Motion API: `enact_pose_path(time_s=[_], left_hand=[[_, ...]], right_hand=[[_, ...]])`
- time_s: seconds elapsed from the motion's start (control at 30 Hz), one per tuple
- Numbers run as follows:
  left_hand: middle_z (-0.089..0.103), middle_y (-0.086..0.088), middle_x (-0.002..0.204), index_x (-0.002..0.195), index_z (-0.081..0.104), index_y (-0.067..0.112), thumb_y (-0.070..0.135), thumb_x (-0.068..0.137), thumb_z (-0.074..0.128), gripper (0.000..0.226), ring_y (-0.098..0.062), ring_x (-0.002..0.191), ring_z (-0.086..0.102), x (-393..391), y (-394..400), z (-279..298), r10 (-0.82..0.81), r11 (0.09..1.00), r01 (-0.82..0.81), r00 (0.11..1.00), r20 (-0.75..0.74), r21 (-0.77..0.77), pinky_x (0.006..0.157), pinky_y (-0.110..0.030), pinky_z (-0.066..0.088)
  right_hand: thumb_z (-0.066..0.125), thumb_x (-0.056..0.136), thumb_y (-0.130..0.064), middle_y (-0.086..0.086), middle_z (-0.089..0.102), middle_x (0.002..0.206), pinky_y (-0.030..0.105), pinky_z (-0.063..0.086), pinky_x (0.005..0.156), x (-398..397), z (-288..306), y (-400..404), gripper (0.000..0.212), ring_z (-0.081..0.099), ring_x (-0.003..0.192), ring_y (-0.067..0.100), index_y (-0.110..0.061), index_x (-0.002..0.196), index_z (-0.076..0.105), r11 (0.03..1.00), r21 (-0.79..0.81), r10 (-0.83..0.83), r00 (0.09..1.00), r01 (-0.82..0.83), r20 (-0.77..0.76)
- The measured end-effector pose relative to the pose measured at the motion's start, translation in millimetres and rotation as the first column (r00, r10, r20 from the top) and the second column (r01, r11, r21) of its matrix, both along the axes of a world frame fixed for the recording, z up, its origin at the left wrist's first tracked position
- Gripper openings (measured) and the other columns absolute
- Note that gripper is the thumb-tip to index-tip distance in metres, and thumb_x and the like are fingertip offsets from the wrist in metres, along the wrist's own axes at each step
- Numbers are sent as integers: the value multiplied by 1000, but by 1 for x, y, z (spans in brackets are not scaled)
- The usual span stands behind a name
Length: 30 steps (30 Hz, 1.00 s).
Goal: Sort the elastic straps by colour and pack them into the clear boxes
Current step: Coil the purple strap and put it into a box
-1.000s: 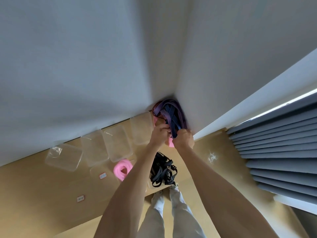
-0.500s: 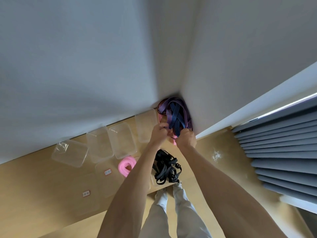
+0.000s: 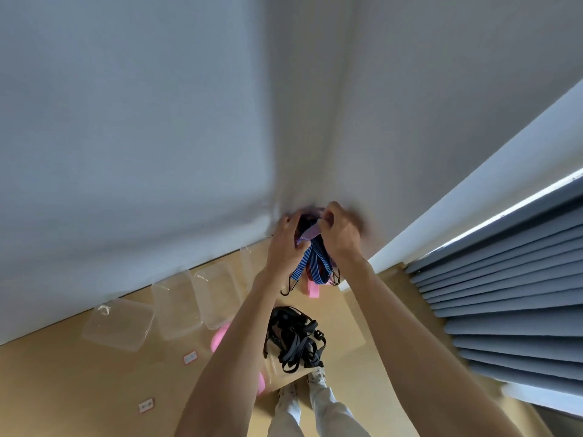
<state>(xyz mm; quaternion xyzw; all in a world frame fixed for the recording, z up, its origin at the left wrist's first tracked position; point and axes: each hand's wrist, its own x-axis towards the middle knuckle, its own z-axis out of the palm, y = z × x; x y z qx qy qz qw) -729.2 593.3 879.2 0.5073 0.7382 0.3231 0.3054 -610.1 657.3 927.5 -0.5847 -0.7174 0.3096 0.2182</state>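
Both hands are working at the far corner of the tan table (image 3: 63, 383), raised against the grey-white walls. The left hand (image 3: 285, 244) is gripping a bundle of mixed straps (image 3: 310, 247) from the left side, fingers curled round it. The right hand (image 3: 339, 234) is pinching the top of the same bundle, thumb and fingers closing on a lilac strap end (image 3: 307, 234). Blue striped straps (image 3: 310, 263) are hanging down out of the bundle between the two wrists, with black wire hooks (image 3: 288, 287) dangling at their lower ends; a pink strap loop (image 3: 312, 290) is showing just below them. The upper part of the bundle is blurred, so the other colours in it are hard to tell apart. A heap of black straps (image 3: 295, 339) is lying in a clear box near the table's front edge, between the two forearms. Pink straps (image 3: 218, 339) are lying just left of it, mostly hidden behind the left forearm. Three clear boxes (image 3: 118, 328) are sitting in a row along the wall on the left, holding nothing that shows. Two small white labels (image 3: 190, 357) are lying on the tabletop in front of the row. Grey pleated blinds (image 3: 511, 298) are filling the right side. Pale trousers and white shoes (image 3: 317, 378) are visible below the table edge.
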Motion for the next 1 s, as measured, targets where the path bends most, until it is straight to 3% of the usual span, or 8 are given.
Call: enact_pose_path(time_s=[0.17, 0.37, 0.47, 0.57, 0.67, 0.8, 0.9, 1.0], left_hand=[[52, -8, 139, 146, 43, 23, 23, 82, 75, 71, -27, 126, 51, 1, 27, 35, -18, 997, 19, 1000, -7, 70, 101, -48, 47], [65, -2, 115, 123, 62, 19, 18, 81, 78, 46, -22, 106, 61, 6, 30, 50, 18, 994, -31, 991, 131, 100, 95, -44, 51], [60, 0, 108, 109, 59, 13, 19, 74, 79, 41, -22, 95, 60, 13, 25, 57, 278, 925, -285, 958, 63, 250, 84, -46, 53], [50, 6, 114, 110, 50, 17, 30, 68, 80, 53, -18, 103, 56, 8, 23, 67, 453, 812, -432, 891, 44, 392, 76, -42, 57], [56, 2, 130, 126, 51, 18, 31, 73, 78, 61, -16, 122, 54, 1, 24, 73, 350, 880, -340, 936, 29, 333, 95, -31, 48], [56, -10, 60, 79, 63, 1, 13, 90, 67, 17, -13, 56, 44, -4, 20, 82, 203, 949, -234, 966, 158, 211, 61, -36, 39], [46, 6, 51, 66, 56, 13, 6, 92, 61, 28, -3, 48, 37, -16, 12, 99, 273, 921, -329, 927, 258, 207, 56, -28, 31], [64, 13, 58, 72, 66, 19, -9, 83, 57, 32, 2, 55, 53, -29, 4, 128, 226, 900, -315, 928, 295, 301, 57, -19, 42]], right_hand=[[58, 93, -9, -7, 63, 91, 27, 50, 79, -10, 71, 22, 37, 61, 82, 15, -14, 129, 53, 995, 96, 9, 973, 14, -231], [65, 83, -6, -9, 68, 85, 24, 53, 78, -19, 129, 30, 19, 65, 81, 9, -13, 100, 71, 990, 141, 44, 883, 26, -468], [64, 85, -4, -7, 67, 71, 29, 55, 69, -19, 144, 30, 10, 66, 67, 14, -10, 89, 71, 997, 80, 50, 826, -6, -561], [62, 85, -1, -1, 66, 70, 30, 55, 66, -21, 152, 27, 9, 67, 62, 19, -5, 88, 71, 997, 83, 56, 814, -9, -578], [63, 84, 1, 1, 68, 74, 37, 58, 69, -25, 157, 25, 10, 69, 65, 23, -3, 88, 71, 994, 102, 88, 805, -34, -587], [63, 82, -1, 1, 68, 79, 43, 58, 77, -29, 157, 19, 12, 68, 77, 29, -7, 88, 71, 996, 87, 60, 809, -12, -584], [61, 80, -6, -4, 68, 78, 31, 54, 76, -24, 145, 16, 14, 65, 78, 17, -14, 88, 71, 991, 90, -39, 864, 96, -502], [56, 82, 0, 9, 72, 92, 37, 55, 83, -15, 128, 15, 25, 69, 86, 29, -8, 101, 70, 992, -49, -129, 911, 119, -391]])
